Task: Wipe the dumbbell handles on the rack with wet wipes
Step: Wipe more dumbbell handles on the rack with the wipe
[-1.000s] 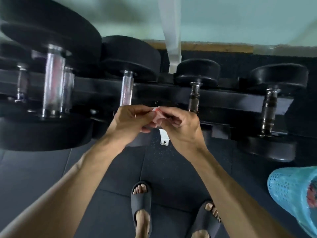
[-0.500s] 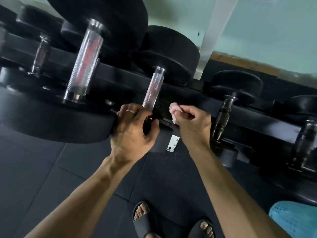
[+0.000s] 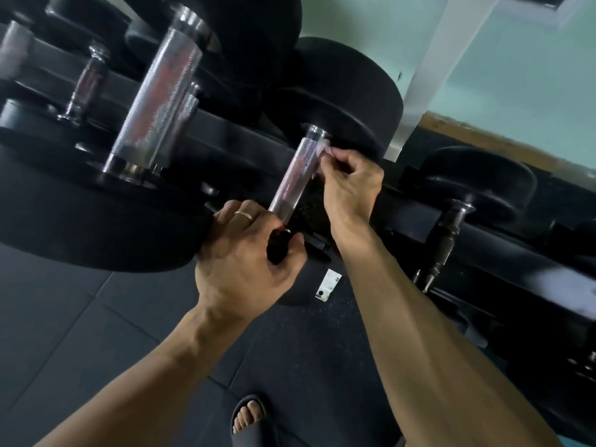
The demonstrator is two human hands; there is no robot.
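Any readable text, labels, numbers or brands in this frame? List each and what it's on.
None readable.
White tag hanging below the rack: it bears a black dot and faint marks, too small and blurred to read.
Dumbbell heads: no numbers or brand visible on the faces shown.
Wet wipe pinched in the right hand: no print visible.
Ring on the left hand: no marking legible.

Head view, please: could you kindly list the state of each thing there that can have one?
Left hand: gripping the near black end of the dumbbell.
Right hand: pinching the pale pink wet wipe.
Pale pink wet wipe: crumpled, pressed against the far end of the knurled chrome dumbbell handle.
Knurled chrome dumbbell handle: resting on the black rack.
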